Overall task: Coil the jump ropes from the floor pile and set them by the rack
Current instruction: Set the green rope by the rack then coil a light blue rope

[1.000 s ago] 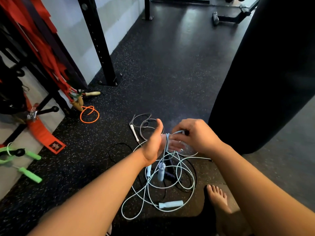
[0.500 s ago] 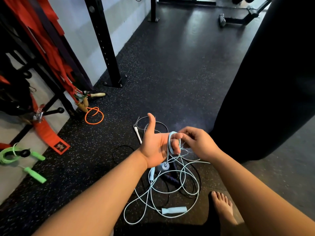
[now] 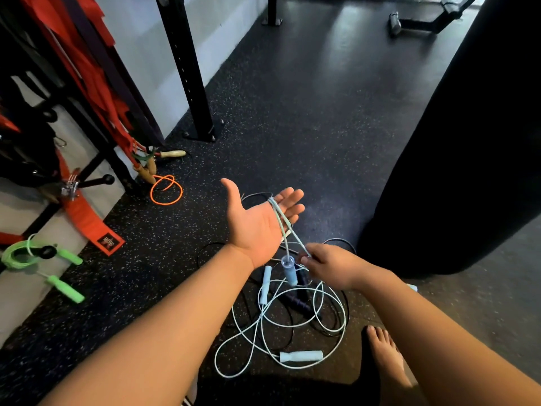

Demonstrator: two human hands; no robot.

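Note:
My left hand (image 3: 257,218) is held flat, palm up, fingers straight, with the light blue jump rope (image 3: 282,227) looped over the fingers and across the palm. One blue handle (image 3: 289,269) hangs just below that wrist. My right hand (image 3: 330,266) pinches the same cord close to the handle. The rest of this rope lies in loose loops on the floor pile (image 3: 281,320), with another light blue handle (image 3: 301,356) near my foot. Black ropes and a dark purple handle (image 3: 295,301) are tangled under it.
The black rack (image 3: 187,68) stands at the left with red bands. An orange rope (image 3: 166,190) with wooden handles and a green rope (image 3: 44,256) lie by it. A black punching bag (image 3: 468,142) hangs close on the right. My bare foot (image 3: 383,353) is beside the pile.
My left hand has opened flat and lifted, thumb spread. My right hand has drawn the cord down from the fingers towards the wrist, laying a turn across the palm.

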